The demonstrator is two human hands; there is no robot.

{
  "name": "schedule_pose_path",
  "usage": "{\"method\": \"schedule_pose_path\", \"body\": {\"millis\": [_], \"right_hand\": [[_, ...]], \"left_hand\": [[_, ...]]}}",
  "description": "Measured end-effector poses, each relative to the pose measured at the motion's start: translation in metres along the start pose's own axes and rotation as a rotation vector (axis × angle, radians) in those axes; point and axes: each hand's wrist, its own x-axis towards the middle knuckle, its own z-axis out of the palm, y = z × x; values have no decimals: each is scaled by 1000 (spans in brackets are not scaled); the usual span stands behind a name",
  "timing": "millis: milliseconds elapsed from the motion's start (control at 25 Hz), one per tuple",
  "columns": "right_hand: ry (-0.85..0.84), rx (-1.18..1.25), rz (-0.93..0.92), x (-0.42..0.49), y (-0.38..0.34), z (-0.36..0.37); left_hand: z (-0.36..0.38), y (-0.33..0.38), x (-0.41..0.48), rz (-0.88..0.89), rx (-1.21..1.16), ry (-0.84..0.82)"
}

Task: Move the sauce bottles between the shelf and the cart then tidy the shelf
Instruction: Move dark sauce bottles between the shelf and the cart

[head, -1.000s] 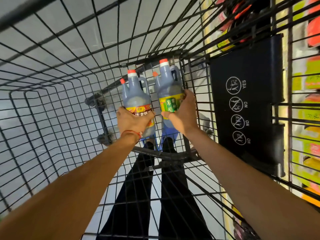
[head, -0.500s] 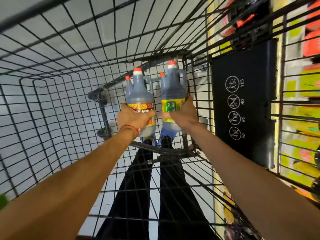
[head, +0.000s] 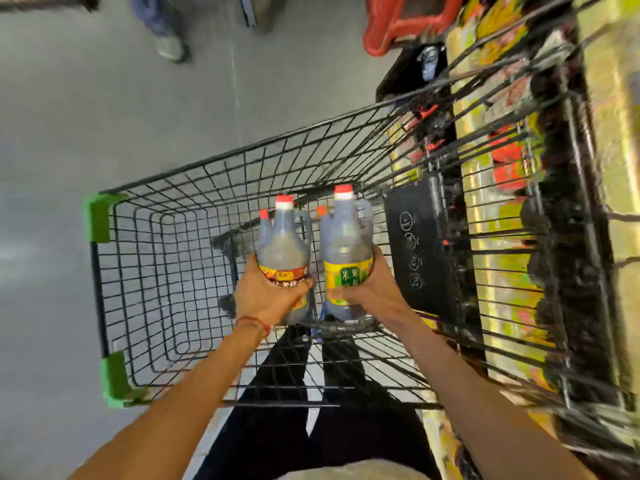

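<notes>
Two dark sauce bottles with orange-red caps and side handles are held upright inside the black wire cart (head: 162, 244). My left hand (head: 266, 296) grips the red-labelled bottle (head: 284, 244) around its lower body. Beside it, my right hand (head: 367, 289) grips the green-and-yellow-labelled bottle (head: 346, 244) the same way. Both bottles are above the cart floor, near the cart's right half. The shelf (head: 519, 202) of blurred yellow and red goods runs along the right.
The cart has green corner guards (head: 98, 216) and a black child-seat flap (head: 420, 247) with pictograms on its right side. Another person's feet (head: 166, 43) stand on the grey floor at the top left. A red basket (head: 408, 22) sits at the top.
Both hands have lifted the bottles up from the cart floor. The view has pulled back and up, so the cart's rim, the floor and the shelf now show.
</notes>
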Motion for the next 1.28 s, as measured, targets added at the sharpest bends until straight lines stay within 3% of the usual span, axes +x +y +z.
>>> {"method": "schedule_pose_path", "body": {"millis": [280,520,920,1280], "right_hand": [[103,5,-220,-75,-47,2],[408,240,-316,-169,-41,31],[888,387,-347,-336,20,87],[1235,535,-338,-498,138,98]], "left_hand": [[-56,43,-33,219,-60,34],[-95,55,-62,550,-13,-159],[-108,55,-170,979,97,-497],[-44,16,-344,1279,231,-765]]}}
